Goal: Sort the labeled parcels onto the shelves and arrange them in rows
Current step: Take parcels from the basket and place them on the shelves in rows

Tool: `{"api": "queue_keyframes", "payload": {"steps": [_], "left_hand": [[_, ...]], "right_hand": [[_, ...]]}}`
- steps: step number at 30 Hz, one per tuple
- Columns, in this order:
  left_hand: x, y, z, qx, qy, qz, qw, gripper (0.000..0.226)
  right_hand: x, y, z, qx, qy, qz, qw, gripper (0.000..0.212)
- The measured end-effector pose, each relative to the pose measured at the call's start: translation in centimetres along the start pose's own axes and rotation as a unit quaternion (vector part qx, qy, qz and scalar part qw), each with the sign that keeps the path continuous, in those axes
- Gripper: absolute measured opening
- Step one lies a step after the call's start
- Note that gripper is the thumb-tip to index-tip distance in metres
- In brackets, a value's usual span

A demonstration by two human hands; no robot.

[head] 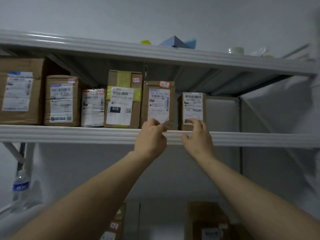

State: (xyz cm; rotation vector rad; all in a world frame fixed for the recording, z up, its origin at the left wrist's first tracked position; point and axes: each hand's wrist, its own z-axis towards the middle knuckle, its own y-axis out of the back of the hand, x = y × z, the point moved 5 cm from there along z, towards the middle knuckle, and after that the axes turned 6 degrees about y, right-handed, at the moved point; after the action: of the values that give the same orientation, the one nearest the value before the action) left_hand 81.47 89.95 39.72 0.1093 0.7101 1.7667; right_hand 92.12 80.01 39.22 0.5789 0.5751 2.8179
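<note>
Your parcels [62,101] are mostly brown cardboard, with white labels printed in black barcodes. The tall parcel [123,99] carries yellow-green tape and a black patch with white digits. The shelf [69,134] is pale grey, the blocks [176,42] blue, and the bottle [20,187] has a blue label.

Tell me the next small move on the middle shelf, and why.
Probably nudge the small end box leftward against the taller box. A gap separates them, while the other parcels in the row stand close together. The right hand has fingers at the small end box's lower front, and the left hand is at the taller box's lower corner.
</note>
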Motion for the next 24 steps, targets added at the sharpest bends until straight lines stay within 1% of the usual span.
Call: {"api": "queue_keyframes", "payload": {"steps": [3, 6, 10, 12, 14, 16, 20, 24], "left_hand": [[-1.4, -1.0, -2.3, 0.057, -0.036, -0.027, 0.997, 0.034], [-2.7, -2.4, -5.8, 0.137, -0.074, -0.058, 0.986, 0.036], [-4.5, -4.5, -12.5, 0.257, -0.126, -0.065, 0.956, 0.049], [-6.2, -5.3, -16.4, 0.325, -0.149, -0.065, 0.932, 0.061], [-8.5, -5.8, -20.7, 0.389, -0.167, -0.071, 0.903, 0.079], [-11.3, -5.6, -25.3, 0.434, -0.192, -0.082, 0.876, 0.091], [-17.7, -2.8, -34.6, 0.49, -0.253, -0.119, 0.826, 0.093], [-24.4, 3.6, -44.6, 0.522, -0.334, -0.153, 0.77, 0.09]], "right_hand": [[-0.6, 2.8, -3.6, -0.012, -0.038, -0.05, 0.998, 0.052], [-1.8, 5.3, -8.6, -0.012, -0.128, -0.078, 0.989, 0.047], [-2.5, 8.8, -17.9, 0.013, -0.25, -0.153, 0.956, 0.048], [-1.9, 11.1, -23.1, 0.023, -0.296, -0.188, 0.936, 0.048], [-0.9, 14.2, -28.5, 0.02, -0.347, -0.217, 0.912, 0.049], [0.3, 17.6, -33.9, 0.013, -0.397, -0.242, 0.885, 0.049], [4.3, 25.3, -43.8, -0.025, -0.473, -0.284, 0.834, 0.05], [11.3, 33.5, -53.6, -0.066, -0.533, -0.328, 0.777, 0.052]]}}
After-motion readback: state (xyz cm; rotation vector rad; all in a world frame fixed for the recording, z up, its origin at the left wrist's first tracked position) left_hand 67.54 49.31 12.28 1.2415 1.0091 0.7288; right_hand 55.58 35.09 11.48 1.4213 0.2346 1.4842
